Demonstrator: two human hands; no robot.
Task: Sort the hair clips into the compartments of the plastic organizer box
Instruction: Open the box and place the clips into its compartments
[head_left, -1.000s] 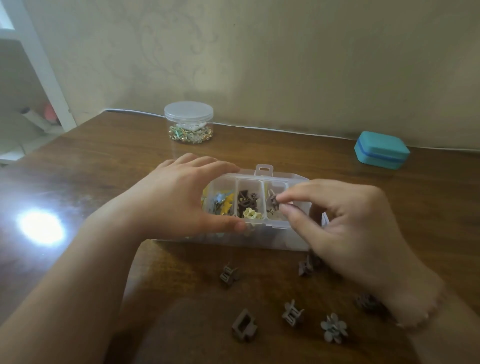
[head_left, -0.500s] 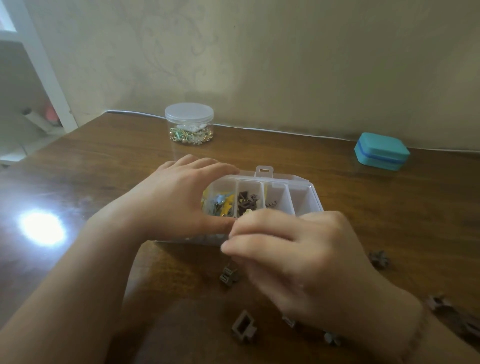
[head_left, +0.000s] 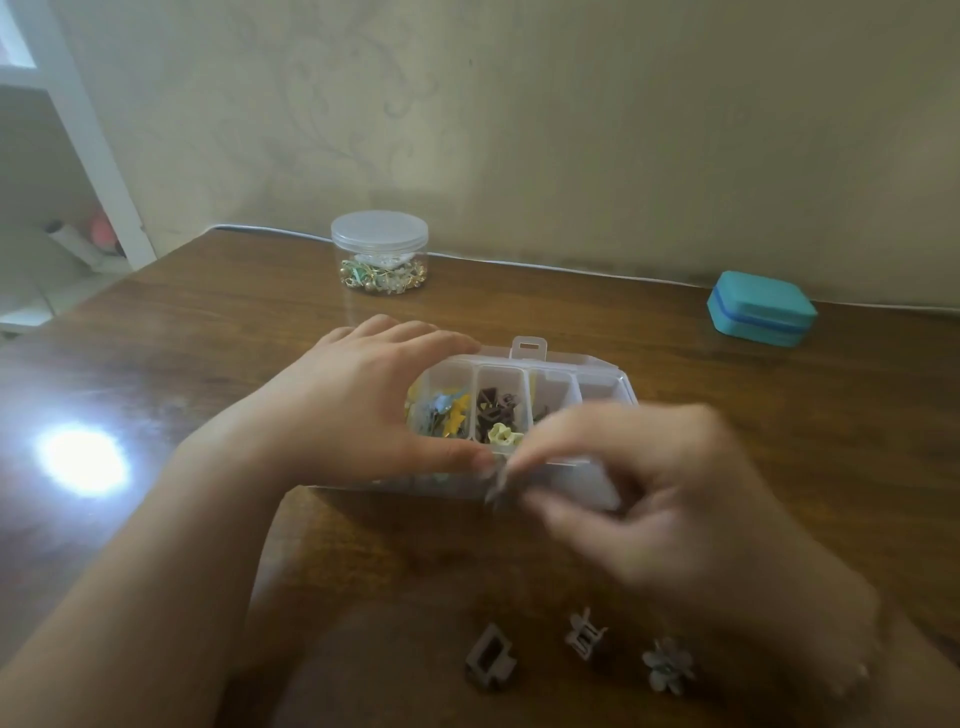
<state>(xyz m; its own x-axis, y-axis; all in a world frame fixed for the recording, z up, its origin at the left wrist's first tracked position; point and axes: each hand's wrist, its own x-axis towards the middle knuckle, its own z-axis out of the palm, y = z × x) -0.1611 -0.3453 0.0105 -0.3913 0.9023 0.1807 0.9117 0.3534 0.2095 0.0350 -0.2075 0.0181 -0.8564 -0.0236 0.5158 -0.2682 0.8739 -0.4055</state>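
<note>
- On the wooden table (head_left: 727, 415), the clear organizer box (head_left: 597, 371) sits open, its near front wall facing the person.
- Its left compartment holds blue and yellow clips (head_left: 448, 413); the next holds brown clips (head_left: 493, 410) and one pale yellow clip (head_left: 503, 434); the compartments further right look nearly bare.
- The left hand (head_left: 358, 410) grips the box's left end, thumb along the front edge, fingers over the back.
- The right hand (head_left: 649, 483) is blurred; its fingertips (head_left: 524, 457) seem to pinch a small dark clip (head_left: 497, 486) at the box's front wall.
- Three clips are left loose near the table's front edge: a square grey clip (head_left: 488, 657), a small claw clip (head_left: 586, 634) and a flower clip (head_left: 667, 665).
- Sorting looks well advanced but unfinished.
- A lidded jar (head_left: 380, 252) and a teal case (head_left: 761, 307) stand well apart behind; neither is in the way.
</note>
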